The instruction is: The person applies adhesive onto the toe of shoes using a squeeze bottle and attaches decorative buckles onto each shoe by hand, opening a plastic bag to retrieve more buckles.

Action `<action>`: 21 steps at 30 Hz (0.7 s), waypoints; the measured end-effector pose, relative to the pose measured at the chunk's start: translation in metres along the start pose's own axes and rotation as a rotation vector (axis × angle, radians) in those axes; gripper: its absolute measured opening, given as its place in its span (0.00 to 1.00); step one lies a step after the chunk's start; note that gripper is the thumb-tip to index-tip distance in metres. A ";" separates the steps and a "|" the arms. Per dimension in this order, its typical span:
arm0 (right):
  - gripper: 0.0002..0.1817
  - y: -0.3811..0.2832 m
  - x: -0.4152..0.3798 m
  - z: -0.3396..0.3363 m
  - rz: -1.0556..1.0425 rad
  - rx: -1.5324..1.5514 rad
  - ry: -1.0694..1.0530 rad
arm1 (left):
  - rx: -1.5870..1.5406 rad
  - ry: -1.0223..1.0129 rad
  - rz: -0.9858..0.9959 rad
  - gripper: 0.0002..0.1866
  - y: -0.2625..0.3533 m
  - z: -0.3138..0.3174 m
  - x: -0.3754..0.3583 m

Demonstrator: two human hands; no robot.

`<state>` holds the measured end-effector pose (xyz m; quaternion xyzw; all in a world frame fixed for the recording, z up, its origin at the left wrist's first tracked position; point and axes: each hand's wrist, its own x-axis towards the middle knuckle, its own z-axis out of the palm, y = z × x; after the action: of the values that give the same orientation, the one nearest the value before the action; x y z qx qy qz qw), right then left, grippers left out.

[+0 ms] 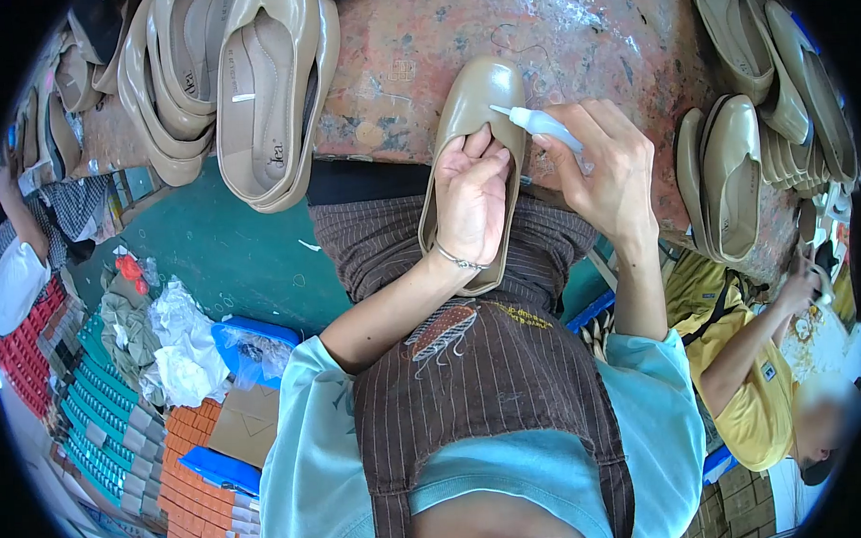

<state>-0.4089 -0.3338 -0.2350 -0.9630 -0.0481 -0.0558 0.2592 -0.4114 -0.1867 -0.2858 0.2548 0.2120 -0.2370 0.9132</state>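
Note:
A glossy beige slip-on shoe points toe-away, its toe over the worktable's front edge and its heel against my apron. My left hand, palm up, reaches into the shoe's opening with the fingers tucked under the upper, holding it from inside. Over the toe, my right hand grips a small pale squeeze bottle between thumb and fingers. The bottle's thin pointed nozzle is aimed left, its tip right at the upper near the throat of the shoe.
Beige shoes are stacked at the worktable's left, and more shoes stand at its right. A person in a yellow shirt works at the far right. Crumpled white plastic and a blue bin sit lower left.

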 end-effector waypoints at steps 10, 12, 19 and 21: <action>0.07 -0.004 0.005 0.000 -0.030 -0.005 0.014 | -0.019 0.024 0.000 0.21 0.000 0.004 0.000; 0.06 -0.006 0.007 0.000 -0.033 -0.012 0.006 | -0.003 0.020 0.001 0.21 0.001 0.005 0.000; 0.07 -0.003 0.003 -0.009 0.008 -0.041 -0.040 | 0.000 0.029 0.004 0.21 0.000 0.003 -0.001; 0.07 0.001 0.000 -0.010 0.014 -0.029 -0.024 | 0.000 0.022 0.005 0.21 0.001 0.003 -0.001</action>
<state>-0.4097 -0.3397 -0.2267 -0.9676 -0.0436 -0.0431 0.2448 -0.4114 -0.1872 -0.2826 0.2580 0.2214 -0.2318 0.9114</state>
